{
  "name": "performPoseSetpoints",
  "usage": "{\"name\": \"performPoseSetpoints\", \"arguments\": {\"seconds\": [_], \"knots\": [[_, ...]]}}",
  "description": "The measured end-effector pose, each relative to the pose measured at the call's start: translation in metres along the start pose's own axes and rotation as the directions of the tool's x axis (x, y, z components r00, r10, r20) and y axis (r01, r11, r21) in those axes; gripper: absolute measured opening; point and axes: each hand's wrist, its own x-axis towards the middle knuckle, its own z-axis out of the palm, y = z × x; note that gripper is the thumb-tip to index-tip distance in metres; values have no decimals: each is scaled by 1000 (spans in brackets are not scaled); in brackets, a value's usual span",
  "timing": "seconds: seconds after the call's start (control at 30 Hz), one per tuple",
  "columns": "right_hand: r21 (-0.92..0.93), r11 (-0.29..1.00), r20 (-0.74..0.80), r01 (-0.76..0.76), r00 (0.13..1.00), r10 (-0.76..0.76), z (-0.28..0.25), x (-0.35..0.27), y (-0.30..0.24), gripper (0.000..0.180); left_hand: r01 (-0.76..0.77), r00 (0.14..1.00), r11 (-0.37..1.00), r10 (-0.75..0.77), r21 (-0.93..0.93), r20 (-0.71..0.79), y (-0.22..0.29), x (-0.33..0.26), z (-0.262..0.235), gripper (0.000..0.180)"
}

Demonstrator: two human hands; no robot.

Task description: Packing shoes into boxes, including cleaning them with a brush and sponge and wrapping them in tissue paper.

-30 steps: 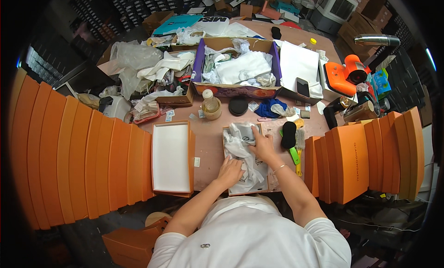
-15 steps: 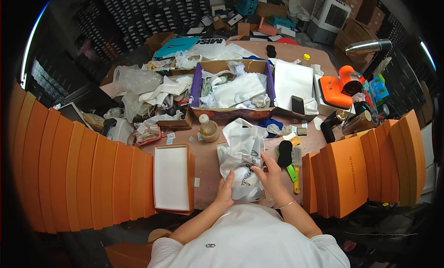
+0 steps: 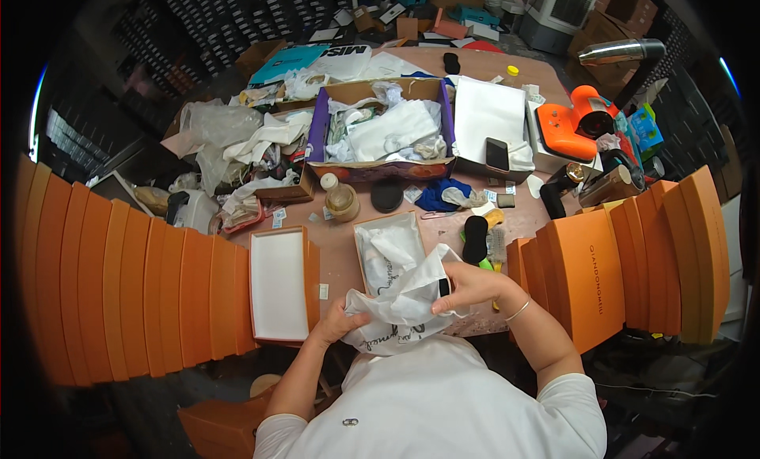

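I hold a white cloth bag (image 3: 400,305) with dark script print close to my chest, over the near table edge. My left hand (image 3: 339,320) grips its lower left side. My right hand (image 3: 465,286) pinches its upper right edge, and a small dark item shows at the fingers. Just beyond the bag lies an open orange box (image 3: 386,245) lined with white tissue. To the left, an open orange box lid (image 3: 279,283) shows its white inside.
Rows of orange boxes stand upright at left (image 3: 127,293) and right (image 3: 617,261). A purple-edged carton (image 3: 380,130) of white wrappings, a small bottle (image 3: 340,199), a black brush (image 3: 475,239), a phone (image 3: 497,153) and an orange tool (image 3: 571,127) crowd the far table.
The bag has been lifted off the box and drawn toward my body. Both hands have moved nearer with it, and the tissue-lined box now lies uncovered.
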Motion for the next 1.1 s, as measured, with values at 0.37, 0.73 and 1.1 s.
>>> {"name": "performPoseSetpoints", "arguments": {"seconds": [0.37, 0.73, 1.1], "knots": [[495, 845, -769, 200, 555, 319, 1, -56, 84, 24, -414, 573, 892, 409, 180, -710, 25, -60, -7, 34], [491, 848, -576, 202, 805, 141, 46, 11, 13, 25, 136, 914, 989, -146, 52, 378, 45, 49, -27, 70], [-251, 937, -666, -244, 746, 16, 121, 80, 0, 41, -2, 987, 871, 80, -491, 139, 26, 64, 12, 59]]}}
